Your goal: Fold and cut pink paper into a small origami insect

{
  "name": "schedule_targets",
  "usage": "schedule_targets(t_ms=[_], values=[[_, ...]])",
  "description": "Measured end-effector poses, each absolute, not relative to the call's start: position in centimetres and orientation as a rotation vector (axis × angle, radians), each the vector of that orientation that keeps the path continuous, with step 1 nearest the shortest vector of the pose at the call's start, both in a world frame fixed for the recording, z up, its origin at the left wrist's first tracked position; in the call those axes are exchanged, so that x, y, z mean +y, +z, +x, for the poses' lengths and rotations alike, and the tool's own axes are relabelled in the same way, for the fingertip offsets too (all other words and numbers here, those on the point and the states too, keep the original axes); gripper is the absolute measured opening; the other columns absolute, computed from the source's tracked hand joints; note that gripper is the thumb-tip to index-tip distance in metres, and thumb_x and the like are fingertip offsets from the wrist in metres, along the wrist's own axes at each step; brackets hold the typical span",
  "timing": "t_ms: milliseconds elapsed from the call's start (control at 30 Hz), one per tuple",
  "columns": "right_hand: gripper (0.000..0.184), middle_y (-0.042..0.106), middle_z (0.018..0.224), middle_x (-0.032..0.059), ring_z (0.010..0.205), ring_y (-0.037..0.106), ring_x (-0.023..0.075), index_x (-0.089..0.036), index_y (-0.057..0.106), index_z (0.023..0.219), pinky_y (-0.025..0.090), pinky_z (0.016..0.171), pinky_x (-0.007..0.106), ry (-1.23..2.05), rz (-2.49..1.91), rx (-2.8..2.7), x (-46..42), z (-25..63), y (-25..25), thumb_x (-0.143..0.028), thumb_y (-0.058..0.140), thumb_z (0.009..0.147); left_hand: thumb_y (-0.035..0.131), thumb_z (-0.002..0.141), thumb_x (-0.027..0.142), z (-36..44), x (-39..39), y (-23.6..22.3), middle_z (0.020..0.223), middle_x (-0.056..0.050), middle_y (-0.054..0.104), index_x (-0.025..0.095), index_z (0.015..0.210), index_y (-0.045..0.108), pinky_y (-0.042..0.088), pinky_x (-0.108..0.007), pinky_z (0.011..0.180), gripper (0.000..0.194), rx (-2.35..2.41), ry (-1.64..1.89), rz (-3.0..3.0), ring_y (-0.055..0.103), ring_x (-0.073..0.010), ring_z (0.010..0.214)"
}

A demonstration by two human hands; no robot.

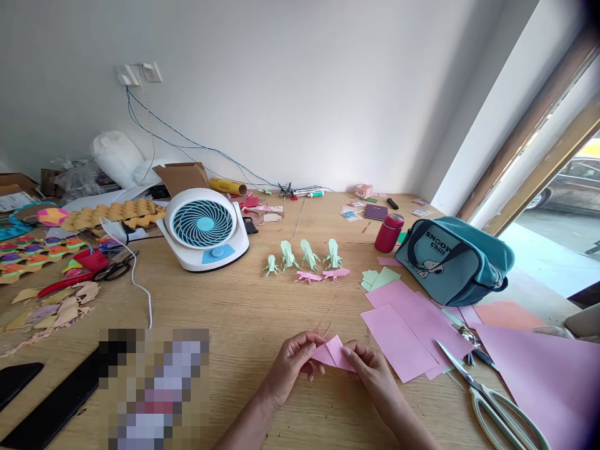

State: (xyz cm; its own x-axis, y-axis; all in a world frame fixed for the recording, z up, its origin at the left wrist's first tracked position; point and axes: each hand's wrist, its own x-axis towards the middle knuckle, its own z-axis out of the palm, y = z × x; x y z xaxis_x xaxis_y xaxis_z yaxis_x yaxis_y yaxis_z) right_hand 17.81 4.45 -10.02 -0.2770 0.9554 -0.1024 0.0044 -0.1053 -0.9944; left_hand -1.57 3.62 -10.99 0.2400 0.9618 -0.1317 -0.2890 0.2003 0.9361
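A small piece of folded pink paper (332, 352) is held up between my two hands, just above the wooden table. My left hand (294, 362) pinches its left end between thumb and fingers. At the opposite end, my right hand (368, 369) grips the paper the same way. A crease and a pointed flap show in its middle. Beyond my hands stand several green origami figures (308, 255) with thin legs. Two pink origami figures (323, 275) lie in front of them. Pink paper sheets (398, 340) are spread to the right of my right hand.
White-handled scissors (487, 400) lie on the right over more pink paper. Behind them are a teal bag (452, 259) and a red flask (389, 232). A white fan (206, 228) stands at left, near egg-carton crafts (42, 253) and a cable (145, 284). Part of the lower left is pixelated.
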Motion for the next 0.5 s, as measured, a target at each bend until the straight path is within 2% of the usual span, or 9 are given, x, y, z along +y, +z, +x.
schedule_targets(t_ms=[300,500], values=[[0.05,0.042,0.056,-0.0043,0.054,0.032,0.0107,-0.018,0.057,0.065,0.025,0.053,0.026,1.522,-1.136,-1.33,4.47,18.27,-10.19,-0.066,0.062,0.079,0.066,0.084,0.044,-1.31,3.5,-10.11,0.087,-0.006,0.068,0.013,0.1,0.067,0.044,-0.018,0.049,0.035,0.957,1.077,1.006,0.067,-0.0128,0.063],[0.05,0.048,0.061,-0.0023,0.057,0.038,0.0119,-0.017,0.061,0.067,0.03,0.056,0.026,1.471,-1.083,-1.405,4.36,17.76,-10.67,-0.065,0.063,0.079,0.063,0.084,0.04,-0.88,3.71,-10.71,0.073,-0.001,0.062,0.014,0.091,0.063,0.044,-0.019,0.047,0.028,1.117,1.143,1.214,0.056,-0.0109,0.058]])
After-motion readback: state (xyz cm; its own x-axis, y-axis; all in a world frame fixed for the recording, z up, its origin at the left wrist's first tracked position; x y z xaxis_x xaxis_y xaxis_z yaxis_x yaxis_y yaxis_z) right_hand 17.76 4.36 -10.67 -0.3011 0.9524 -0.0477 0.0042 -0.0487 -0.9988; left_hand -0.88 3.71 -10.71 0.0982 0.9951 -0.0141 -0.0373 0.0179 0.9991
